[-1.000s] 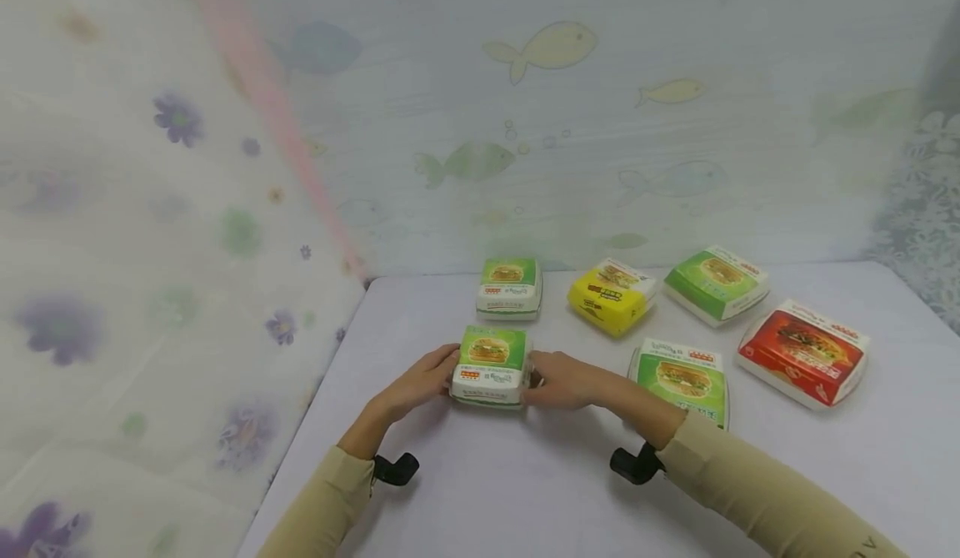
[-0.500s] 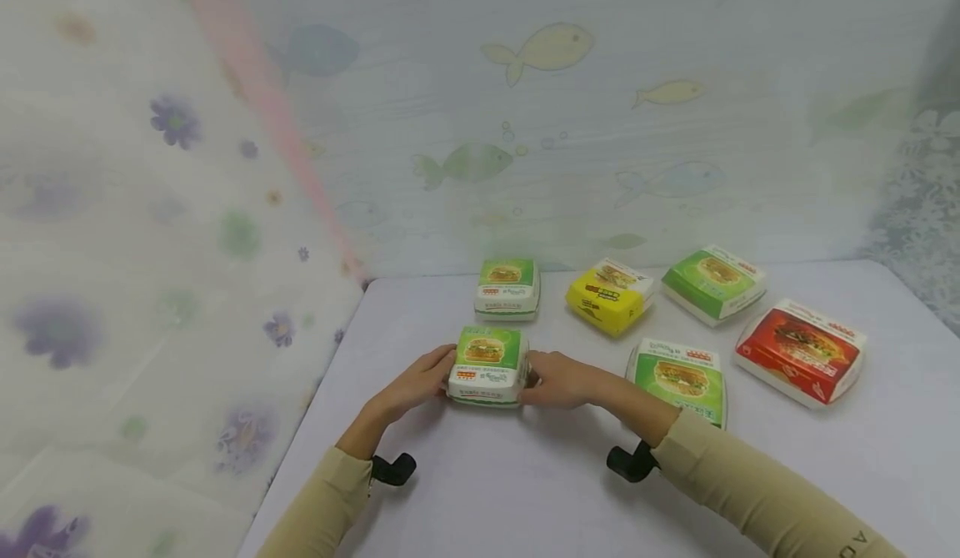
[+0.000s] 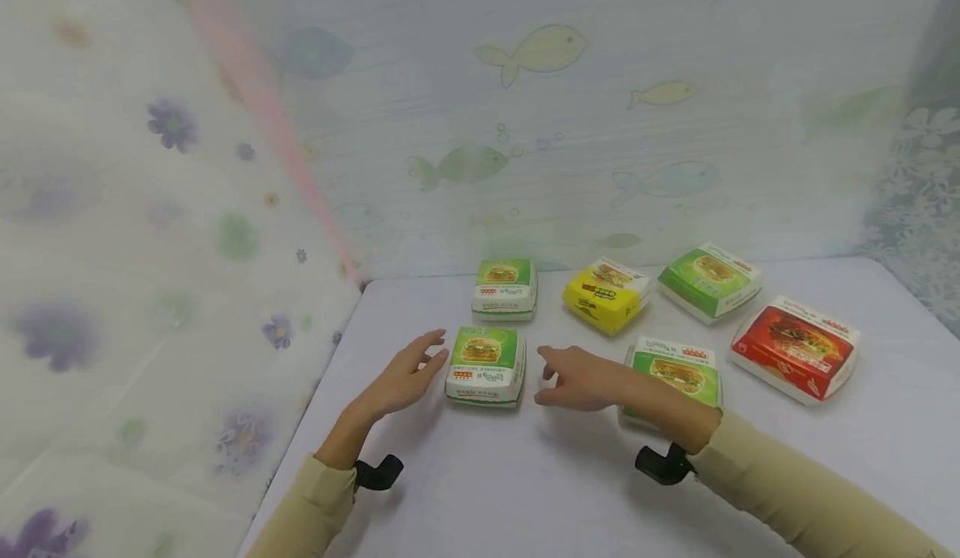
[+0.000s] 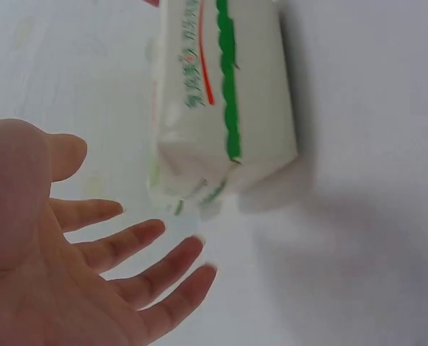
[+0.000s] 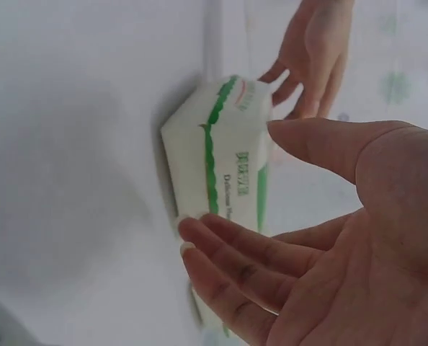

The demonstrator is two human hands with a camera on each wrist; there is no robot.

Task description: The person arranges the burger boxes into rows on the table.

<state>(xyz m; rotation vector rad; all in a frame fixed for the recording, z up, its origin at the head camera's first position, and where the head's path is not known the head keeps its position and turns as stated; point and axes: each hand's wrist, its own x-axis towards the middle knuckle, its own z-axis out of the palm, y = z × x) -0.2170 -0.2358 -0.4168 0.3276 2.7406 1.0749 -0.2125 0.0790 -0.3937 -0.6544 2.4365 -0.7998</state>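
A green and white burger box (image 3: 484,366) sits flat on the white table between the two hands. My left hand (image 3: 406,377) hovers just off its left side, fingers spread; in the left wrist view the palm faces the box (image 4: 207,108) with a gap between. On the other side, my right hand (image 3: 581,379) stands a little apart from the box, thumb and fingers loosely extended. The right wrist view shows those fingers in front of the box's side (image 5: 228,151). Neither hand holds anything. Behind the box stands another green and white burger box (image 3: 505,290).
To the right lie a yellow burger box (image 3: 604,298), a green one (image 3: 710,282) and a red one (image 3: 797,348). My right forearm passes over one more green box (image 3: 675,370), partly hiding it. A fish-print cloth (image 3: 465,124) hangs behind the table.
Both hands have let go of the green burger box and drawn apart, the left hand leftward, the right hand rightward. The box stays in place on the table.
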